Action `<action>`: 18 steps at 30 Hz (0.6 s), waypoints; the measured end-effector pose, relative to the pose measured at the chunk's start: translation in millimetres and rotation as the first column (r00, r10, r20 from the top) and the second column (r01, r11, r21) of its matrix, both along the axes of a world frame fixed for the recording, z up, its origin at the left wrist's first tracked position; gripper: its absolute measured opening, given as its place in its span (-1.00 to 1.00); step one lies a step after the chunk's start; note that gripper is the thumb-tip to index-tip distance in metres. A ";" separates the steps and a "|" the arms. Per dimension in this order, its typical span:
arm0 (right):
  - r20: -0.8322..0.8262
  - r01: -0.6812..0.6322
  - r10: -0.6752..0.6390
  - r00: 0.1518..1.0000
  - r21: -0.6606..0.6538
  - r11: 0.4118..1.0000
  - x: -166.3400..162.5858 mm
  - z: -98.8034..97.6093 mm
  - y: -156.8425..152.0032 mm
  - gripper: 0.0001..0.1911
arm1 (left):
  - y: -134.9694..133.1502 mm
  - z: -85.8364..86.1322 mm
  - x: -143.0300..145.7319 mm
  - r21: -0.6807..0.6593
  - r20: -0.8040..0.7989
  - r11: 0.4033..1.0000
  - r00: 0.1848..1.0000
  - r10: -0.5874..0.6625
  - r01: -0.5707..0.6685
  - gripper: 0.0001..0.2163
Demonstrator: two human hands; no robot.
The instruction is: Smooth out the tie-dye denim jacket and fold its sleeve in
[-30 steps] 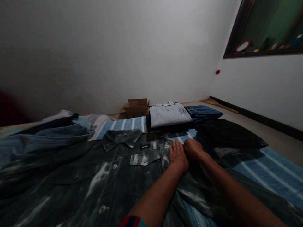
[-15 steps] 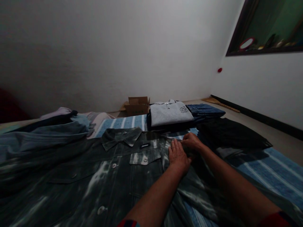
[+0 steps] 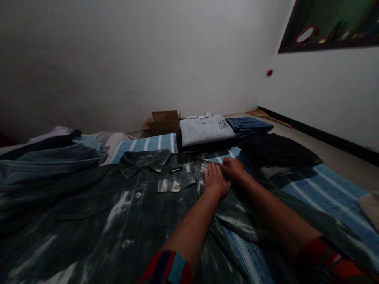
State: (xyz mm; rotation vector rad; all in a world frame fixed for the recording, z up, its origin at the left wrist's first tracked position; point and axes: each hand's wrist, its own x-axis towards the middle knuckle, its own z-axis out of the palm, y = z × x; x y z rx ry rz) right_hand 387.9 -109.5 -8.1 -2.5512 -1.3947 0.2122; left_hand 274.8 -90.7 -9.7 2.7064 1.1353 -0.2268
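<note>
Rumpled faded-blue denim clothes (image 3: 53, 159) at left, mottled dark-green buttoned cloth jacket (image 3: 149, 213) spread face-up on blue-and-white striped sheet (image 3: 156, 144), your left hand (image 3: 216, 181) flat on its shoulder, your right hand (image 3: 233, 169) alongside, fingers curled at the sleeve, grip unclear, folded black garments (image 3: 281, 152) farther right

Back wall (image 3: 148, 59): greyish white
Right wall (image 3: 325, 86): pale
Window (image 3: 331, 23): dark-framed, upper right
Baseboard (image 3: 325, 137): black
Floor (image 3: 340, 158): greyish beige
Light: dim
</note>
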 end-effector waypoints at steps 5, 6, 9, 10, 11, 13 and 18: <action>0.084 0.021 -0.019 0.996 -0.025 0.999 12.8 -1.4 -24.9 -0.65 | 0.0 0.7 2.9 0.024 -0.014 1.000 1.000 -0.001 0.001 -0.16; 0.102 0.027 -0.024 0.994 -0.025 0.999 16.2 -1.7 -29.9 -0.64 | 0.0 0.9 3.4 0.027 -0.019 1.000 1.000 0.002 -0.001 -0.15; 0.159 0.031 -0.030 0.987 -0.005 0.999 21.2 -1.0 -42.4 -0.69 | 0.1 1.3 4.7 0.033 -0.030 0.999 1.000 0.003 -0.002 -0.11; 0.178 0.026 -0.028 0.984 0.009 1.000 19.9 0.1 -46.2 -0.72 | 0.4 1.4 5.0 0.032 -0.032 0.999 0.999 0.001 0.000 -0.11; 0.196 0.014 -0.019 0.980 0.028 1.000 16.7 1.5 -50.4 -0.74 | 0.7 1.6 5.3 0.031 -0.034 1.000 0.999 -0.001 0.002 -0.11; 0.224 -0.035 0.019 0.974 0.067 0.997 4.3 4.9 -61.4 -0.76 | 1.5 2.1 5.7 0.031 -0.044 0.999 0.999 -0.007 0.008 -0.14; 0.222 -0.252 0.214 0.951 0.160 0.954 -55.0 1.1 -108.6 -0.72 | 2.9 2.4 6.2 0.056 -0.057 0.998 0.998 -0.029 0.032 -0.23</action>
